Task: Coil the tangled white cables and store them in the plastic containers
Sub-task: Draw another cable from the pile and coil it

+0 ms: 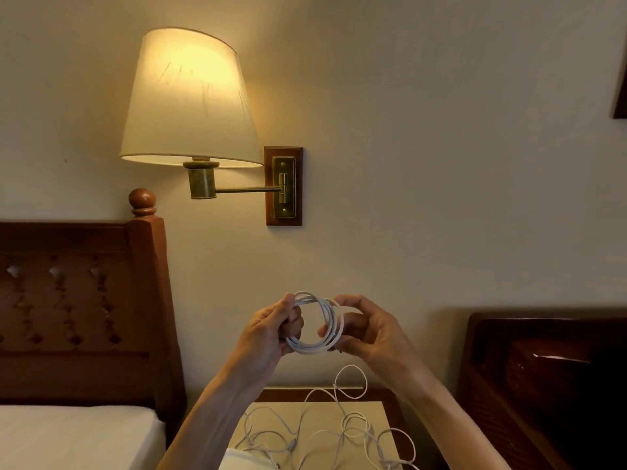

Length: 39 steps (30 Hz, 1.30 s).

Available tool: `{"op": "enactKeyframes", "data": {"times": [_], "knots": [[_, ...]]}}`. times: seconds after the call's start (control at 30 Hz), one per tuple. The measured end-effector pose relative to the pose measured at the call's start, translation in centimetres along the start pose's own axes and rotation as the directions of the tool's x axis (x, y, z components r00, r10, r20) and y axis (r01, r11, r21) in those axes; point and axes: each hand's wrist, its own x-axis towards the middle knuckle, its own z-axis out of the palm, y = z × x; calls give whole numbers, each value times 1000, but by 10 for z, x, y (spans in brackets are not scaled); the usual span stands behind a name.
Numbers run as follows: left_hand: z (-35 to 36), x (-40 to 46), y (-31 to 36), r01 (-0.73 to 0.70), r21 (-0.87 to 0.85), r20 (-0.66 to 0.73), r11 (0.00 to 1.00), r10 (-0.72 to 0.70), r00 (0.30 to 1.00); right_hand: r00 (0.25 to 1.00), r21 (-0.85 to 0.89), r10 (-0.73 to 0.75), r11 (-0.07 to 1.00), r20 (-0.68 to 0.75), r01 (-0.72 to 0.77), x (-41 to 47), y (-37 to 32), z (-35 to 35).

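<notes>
From the head camera: the left hand (271, 329) grips one side of the white coil (317, 322), fingers curled round the loops to keep them stacked. The right hand (364, 329) pinches the opposite side — likely guiding another turn. Coil held high, clear of the tangled cables (325, 432) sprawled on the nightstand (390, 396) below. Containers — none in sight.
</notes>
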Motion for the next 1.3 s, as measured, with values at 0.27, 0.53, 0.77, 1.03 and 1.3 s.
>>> {"op": "enactKeyframes", "data": {"times": [0.27, 0.53, 0.77, 1.03, 1.3], "knots": [[0, -9, -3, -29, 85, -21, 996, 31, 999, 989, -95, 121, 989, 82, -113, -5, 2, -13], [8, -5, -5, -159, 313, 24, 936, 160, 987, 963, 141, 267, 953, 36, -269, -3, -2, 12], [12, -15, -2, -467, 750, 176, 468, 539, 823, 952, 272, 294, 926, -83, -263, 0, 5, 24], [7, -11, -23, -463, 780, 6, 421, 734, 679, 950, 161, 227, 967, -214, -195, 2, 3, 20], [-4, -4, -16, -521, 710, 82, 474, 679, 730, 928, 237, 305, 938, -216, -253, -3, 9, 0]]}}
